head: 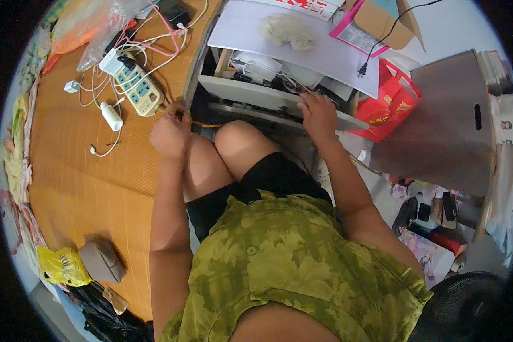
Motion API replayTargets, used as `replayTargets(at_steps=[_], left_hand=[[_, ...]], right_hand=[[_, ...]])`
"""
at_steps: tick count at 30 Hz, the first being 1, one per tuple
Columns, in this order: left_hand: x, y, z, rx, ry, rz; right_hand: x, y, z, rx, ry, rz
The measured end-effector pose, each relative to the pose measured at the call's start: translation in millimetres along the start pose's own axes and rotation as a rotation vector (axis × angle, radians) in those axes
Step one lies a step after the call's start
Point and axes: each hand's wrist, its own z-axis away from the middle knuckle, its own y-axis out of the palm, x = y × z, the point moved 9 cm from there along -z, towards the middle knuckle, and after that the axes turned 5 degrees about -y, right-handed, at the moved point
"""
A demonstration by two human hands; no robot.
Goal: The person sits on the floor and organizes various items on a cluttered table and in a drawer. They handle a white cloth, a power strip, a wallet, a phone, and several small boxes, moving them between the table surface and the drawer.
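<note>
My right hand (319, 114) is at the pulled-out drawer's pale front panel (248, 95), its fingers hooked over the top edge. Inside that drawer lie a white box-like item (263, 66), white cables (288, 79) and several dark small objects. My left hand (170, 134) rests at the bed's edge by my knee, its fingers curled. Close to its fingertips is the lower end of a cream power strip (139, 87) with a brown cord. Whether the left fingers pinch that cord cannot be made out.
A white desktop (239, 25) overhangs the drawer, bearing a crumpled pale cloth (288, 32). A black plug (362, 69) dangles over its edge. Right of the drawer stands a red bag (389, 102). Tangled white chargers (111, 115) and a pink hanger (171, 51) lie on the bed mat (89, 184).
</note>
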Motion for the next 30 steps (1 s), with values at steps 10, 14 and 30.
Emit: replayTargets(at_steps=[10, 14, 30], left_hand=[[0, 1, -5, 0.002, -0.012, -0.023], [5, 3, -5, -0.001, 0.02, 0.032], [2, 2, -1, 0.007, -0.008, 0.044]], right_hand=[[19, 1, 19, 0.204, 0.003, -0.039], [23, -7, 24, 0.218, -0.007, -0.065], [19, 0, 11, 0.221, -0.016, -0.06]])
